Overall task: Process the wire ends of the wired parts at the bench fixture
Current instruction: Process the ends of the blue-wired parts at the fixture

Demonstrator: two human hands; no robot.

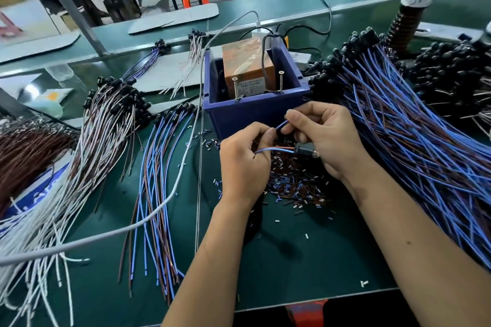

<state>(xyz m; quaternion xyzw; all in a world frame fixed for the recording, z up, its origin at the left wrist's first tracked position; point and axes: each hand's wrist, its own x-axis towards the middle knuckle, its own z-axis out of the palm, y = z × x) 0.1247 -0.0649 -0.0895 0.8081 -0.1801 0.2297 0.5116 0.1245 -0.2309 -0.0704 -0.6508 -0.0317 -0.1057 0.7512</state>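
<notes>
Fingers of both hands pinch one blue wire — left hand point(243, 164), right hand point(322, 138) — just before the blue fixture box point(255, 111). Cut insulation bits point(295, 183) heap beneath; small processed bundle point(156, 194) left, far larger unprocessed pile point(414, 146) right — mostly undone, I judge.

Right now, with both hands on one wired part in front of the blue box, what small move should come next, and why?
Probably carry the blue wire end, pinched between left hand and right hand, up to the two screws on the blue box. The wired part is already gripped, and the cut insulation bits below suggest stripping happens here.
</notes>
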